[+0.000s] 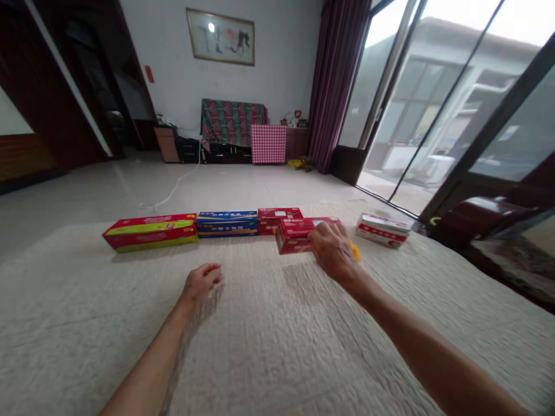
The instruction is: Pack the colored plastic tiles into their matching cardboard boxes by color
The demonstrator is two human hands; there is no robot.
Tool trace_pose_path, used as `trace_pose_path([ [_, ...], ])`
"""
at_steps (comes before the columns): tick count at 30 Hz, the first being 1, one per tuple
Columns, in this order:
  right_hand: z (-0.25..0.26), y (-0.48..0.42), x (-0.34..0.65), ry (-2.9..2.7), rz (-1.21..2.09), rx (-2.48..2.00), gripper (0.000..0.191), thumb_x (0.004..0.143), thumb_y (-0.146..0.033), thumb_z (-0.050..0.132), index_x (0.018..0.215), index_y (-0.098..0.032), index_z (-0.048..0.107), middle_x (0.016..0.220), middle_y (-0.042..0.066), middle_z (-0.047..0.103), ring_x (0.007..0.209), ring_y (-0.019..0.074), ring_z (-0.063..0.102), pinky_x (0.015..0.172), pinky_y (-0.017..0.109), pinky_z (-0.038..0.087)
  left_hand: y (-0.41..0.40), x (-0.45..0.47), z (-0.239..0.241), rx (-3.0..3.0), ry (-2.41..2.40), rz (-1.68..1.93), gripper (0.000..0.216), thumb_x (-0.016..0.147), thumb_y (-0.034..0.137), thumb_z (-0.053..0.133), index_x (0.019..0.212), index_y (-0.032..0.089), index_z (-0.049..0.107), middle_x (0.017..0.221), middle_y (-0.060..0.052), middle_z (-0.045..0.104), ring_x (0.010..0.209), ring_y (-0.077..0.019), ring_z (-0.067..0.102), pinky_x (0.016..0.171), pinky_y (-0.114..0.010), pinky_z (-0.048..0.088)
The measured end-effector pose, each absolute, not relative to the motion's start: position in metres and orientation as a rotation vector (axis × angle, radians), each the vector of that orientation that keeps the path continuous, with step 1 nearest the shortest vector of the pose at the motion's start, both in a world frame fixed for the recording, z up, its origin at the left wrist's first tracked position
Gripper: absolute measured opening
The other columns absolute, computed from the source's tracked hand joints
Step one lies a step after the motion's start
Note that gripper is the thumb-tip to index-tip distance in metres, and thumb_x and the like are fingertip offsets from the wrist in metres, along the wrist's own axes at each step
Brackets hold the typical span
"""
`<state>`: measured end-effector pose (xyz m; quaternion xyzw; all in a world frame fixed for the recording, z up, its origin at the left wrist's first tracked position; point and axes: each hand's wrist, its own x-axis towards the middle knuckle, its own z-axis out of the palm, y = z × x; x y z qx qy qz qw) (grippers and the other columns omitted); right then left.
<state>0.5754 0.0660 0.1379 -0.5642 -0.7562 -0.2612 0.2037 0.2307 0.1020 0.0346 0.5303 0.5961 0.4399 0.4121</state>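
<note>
My right hand (333, 248) grips a red cardboard box (293, 238) from its right end. The box hangs a little above the cream quilted cover (255, 335), with a shadow beneath it. Just past my right wrist shows a small bright yellow thing (355, 251), mostly hidden. Lower and to the left, my left hand (202, 282) hovers near the cover with loosely bent fingers and nothing in them. Behind the held box stands another red box (273, 219), partly covered by it. It adjoins blue boxes (226, 224), stacked or printed as two, and a long red-and-yellow box (151, 232).
A white-and-red box (384, 229) lies apart on the right. Beyond the cover's far edge, a white cable (176, 188) trails over the tiled floor. A low cabinet (228, 153) under cloths stands by the wall. Glass doors (429, 115) and a dark seat (489, 222) are at the right.
</note>
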Motion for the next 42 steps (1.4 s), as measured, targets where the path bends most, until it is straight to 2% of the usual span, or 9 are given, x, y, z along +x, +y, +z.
trace_pose_path([
  [3, 0.119, 0.034, 0.537, -2.269, -0.624, -1.468, 0.026, 0.091, -0.011, 0.051, 0.073, -0.024, 0.066, 0.083, 0.009, 0.062, 0.081, 0.0253, 0.047, 0.086, 0.046, 0.035, 0.084, 0.249, 0.05, 1.342, 1.428, 1.197, 0.051, 0.073, 0.048, 0.065, 0.111, 0.014, 0.066, 0.101, -0.011, 0.071, 0.086, -0.0208, 0.067, 0.068, -0.03, 0.051],
  [5, 0.105, 0.017, 0.514, -2.312, -0.558, -1.413, 0.027, 0.09, -0.008, 0.051, 0.072, -0.024, 0.066, 0.082, 0.01, 0.062, 0.079, 0.0257, 0.048, 0.086, 0.046, 0.036, 0.069, 0.259, 0.06, 1.418, 1.41, 1.232, 0.059, 0.075, 0.05, 0.063, 0.121, 0.014, 0.062, 0.108, -0.013, 0.07, 0.095, -0.0238, 0.066, 0.076, -0.033, 0.053],
  [10, 0.078, -0.011, 0.484, -2.275, -0.441, -1.342, 0.023, 0.092, -0.012, 0.053, 0.077, -0.024, 0.066, 0.085, 0.01, 0.065, 0.082, 0.0266, 0.051, 0.081, 0.043, 0.037, 0.038, 0.272, 0.07, 1.855, 1.342, 1.045, 0.048, 0.076, 0.044, 0.066, 0.117, 0.018, 0.066, 0.139, -0.013, 0.057, 0.121, -0.0272, 0.058, 0.084, -0.033, 0.054],
  [14, 0.065, -0.014, 0.487, -2.16, -0.317, -1.276, 0.016, 0.095, -0.02, 0.054, 0.088, -0.024, 0.067, 0.094, 0.008, 0.065, 0.087, 0.0248, 0.052, 0.084, 0.04, 0.039, 0.031, 0.276, 0.083, 2.152, 1.379, 0.827, 0.041, 0.077, 0.04, 0.066, 0.112, 0.019, 0.068, 0.127, -0.011, 0.065, 0.116, -0.0255, 0.06, 0.084, -0.032, 0.054],
  [17, 0.056, -0.01, 0.501, -2.066, -0.267, -1.22, 0.013, 0.094, -0.021, 0.054, 0.094, -0.024, 0.068, 0.099, 0.008, 0.065, 0.092, 0.0242, 0.053, 0.089, 0.041, 0.038, 0.034, 0.281, 0.101, 2.399, 1.371, 0.602, 0.034, 0.077, 0.039, 0.064, 0.102, 0.017, 0.071, 0.108, -0.01, 0.069, 0.101, -0.0244, 0.064, 0.087, -0.033, 0.051],
  [22, 0.036, -0.001, 0.522, -1.891, -0.267, -1.213, 0.013, 0.088, -0.016, 0.055, 0.094, -0.022, 0.066, 0.1, 0.008, 0.063, 0.097, 0.0242, 0.054, 0.092, 0.042, 0.039, 0.036, 0.294, 0.126, 2.563, 1.416, 0.211, 0.035, 0.075, 0.044, 0.065, 0.093, 0.015, 0.068, 0.094, -0.01, 0.067, 0.084, -0.0234, 0.064, 0.077, -0.032, 0.049],
  [33, 0.028, -0.001, 0.522, -1.833, -0.244, -1.168, 0.011, 0.084, -0.017, 0.058, 0.086, -0.025, 0.065, 0.093, 0.005, 0.063, 0.095, 0.0238, 0.054, 0.098, 0.045, 0.037, 0.028, 0.326, 0.141, 2.711, 1.366, -0.068, 0.039, 0.071, 0.017, 0.058, 0.109, 0.016, 0.056, 0.112, -0.013, 0.063, 0.103, -0.0263, 0.063, 0.091, -0.036, 0.05],
  [38, 0.028, -0.001, 0.521, -1.831, -0.216, -1.136, 0.012, 0.088, -0.018, 0.056, 0.087, -0.025, 0.065, 0.093, 0.005, 0.066, 0.094, 0.0228, 0.054, 0.1, 0.045, 0.036, 0.029, 0.317, 0.136, 2.771, 1.276, 0.041, 0.036, 0.078, 0.014, 0.048, 0.113, 0.016, 0.057, 0.117, -0.015, 0.063, 0.106, -0.027, 0.062, 0.096, -0.04, 0.05],
  [42, 0.029, -0.001, 0.52, -1.854, -0.176, -1.117, 0.013, 0.091, -0.02, 0.055, 0.089, -0.025, 0.067, 0.092, 0.005, 0.067, 0.094, 0.0226, 0.053, 0.096, 0.043, 0.038, 0.031, 0.305, 0.127, 2.763, 1.257, 0.102, 0.046, 0.082, 0.015, 0.045, 0.127, 0.012, 0.053, 0.136, -0.018, 0.057, 0.126, -0.0288, 0.056, 0.109, -0.042, 0.044],
])
